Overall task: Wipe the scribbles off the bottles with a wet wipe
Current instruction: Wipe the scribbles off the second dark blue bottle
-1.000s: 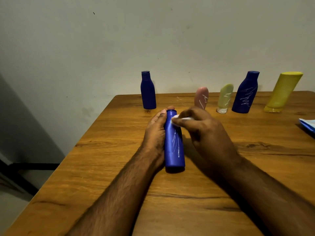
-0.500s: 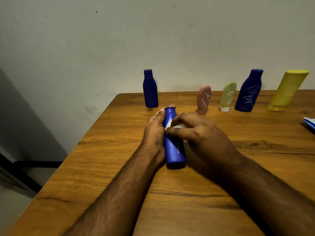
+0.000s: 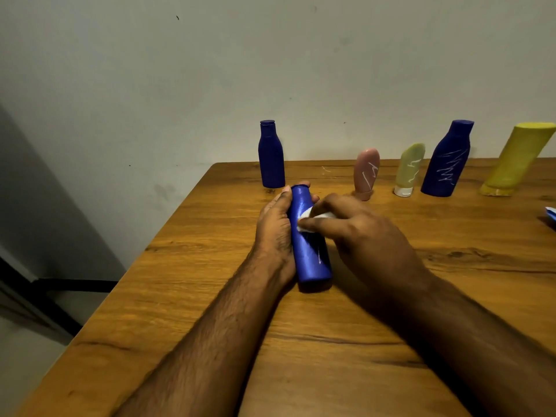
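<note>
A blue bottle (image 3: 311,254) lies on its side on the wooden table (image 3: 210,296), cap pointing away from me. My left hand (image 3: 275,233) grips it along its left side. My right hand (image 3: 358,236) pinches a white wet wipe (image 3: 307,218) and presses it on the bottle's upper half. A faint white scribble shows on the lower half. Along the back stand a dark blue bottle (image 3: 270,155) with no visible marks, a pink tube (image 3: 365,173), a pale green tube (image 3: 409,168) and a dark blue bottle (image 3: 446,159), these three with white scribbles.
A yellow bottle (image 3: 516,159) stands at the back right. A blue and white packet (image 3: 551,212) peeks in at the right edge. The table's left edge runs diagonally, with floor and a dark frame beyond it. A grey wall rises behind the table.
My right hand has slid the wipe down the bottle from near the cap toward its middle. Fewer white scribble lines show on the bottle. My left hand keeps its grip.
</note>
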